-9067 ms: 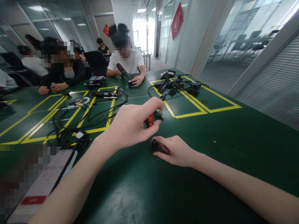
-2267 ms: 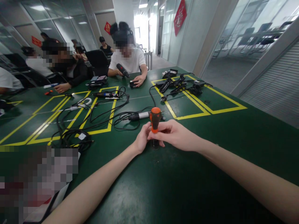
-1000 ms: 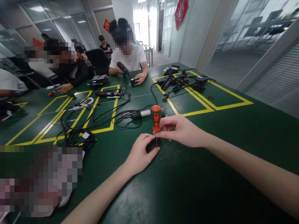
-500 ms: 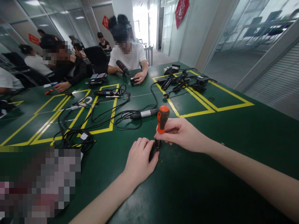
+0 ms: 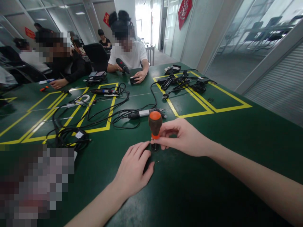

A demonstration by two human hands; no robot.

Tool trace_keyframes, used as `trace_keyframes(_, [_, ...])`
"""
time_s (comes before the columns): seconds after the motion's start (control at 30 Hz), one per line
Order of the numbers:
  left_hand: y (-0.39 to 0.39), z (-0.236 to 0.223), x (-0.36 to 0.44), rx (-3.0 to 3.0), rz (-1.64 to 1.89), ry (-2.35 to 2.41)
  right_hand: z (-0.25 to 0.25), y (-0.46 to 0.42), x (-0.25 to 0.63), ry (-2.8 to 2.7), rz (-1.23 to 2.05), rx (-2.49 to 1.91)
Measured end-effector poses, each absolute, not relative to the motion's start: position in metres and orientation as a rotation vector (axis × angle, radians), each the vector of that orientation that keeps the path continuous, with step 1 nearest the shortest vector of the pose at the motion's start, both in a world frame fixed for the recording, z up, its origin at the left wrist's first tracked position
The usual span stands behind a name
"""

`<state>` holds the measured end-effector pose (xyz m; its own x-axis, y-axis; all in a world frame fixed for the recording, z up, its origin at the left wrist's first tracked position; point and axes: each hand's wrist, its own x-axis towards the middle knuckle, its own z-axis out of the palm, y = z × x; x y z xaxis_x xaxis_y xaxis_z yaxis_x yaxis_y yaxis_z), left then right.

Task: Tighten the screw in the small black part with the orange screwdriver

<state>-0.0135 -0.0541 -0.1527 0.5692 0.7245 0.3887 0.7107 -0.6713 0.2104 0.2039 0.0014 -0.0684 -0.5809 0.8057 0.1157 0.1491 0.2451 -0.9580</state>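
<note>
My right hand (image 5: 187, 137) pinches an orange-and-black screwdriver (image 5: 155, 124) by its lower handle and holds it upright. Its tip points down onto a small black part (image 5: 155, 147) on the green table (image 5: 213, 164). My left hand (image 5: 134, 167) rests palm down on the table just in front of that part, with fingers curled over something black that I cannot make out; most of the part is hidden under my fingers.
A grey-and-black tool (image 5: 142, 113) with tangled black cables (image 5: 71, 129) lies beyond my hands, inside yellow taped boxes. More black tools and cables (image 5: 182, 83) sit at the far right box. Several people sit across the table; one in white (image 5: 129, 56) holds a black driver.
The screwdriver went from tilted to upright and shifted slightly left. My left hand slid back toward me, off the black part. The view turned a little.
</note>
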Motion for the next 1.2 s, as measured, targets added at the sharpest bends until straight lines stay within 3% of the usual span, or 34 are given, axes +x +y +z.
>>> trace_keyframes(0.43, [-0.050,-0.147,-0.036,2.826,0.505,0.963,-0.078,0.001,0.200,-1.723,1.541,-0.872])
trace_keyframes(1.0, [-0.053,-0.150,-0.034,2.821,0.509,0.993,-0.066,0.000,0.201,-1.934,1.279,-0.855])
trace_keyframes(1.2, [-0.056,-0.147,-0.034,2.781,0.460,0.996,-0.073,-0.001,0.197,-1.778,1.575,-0.836])
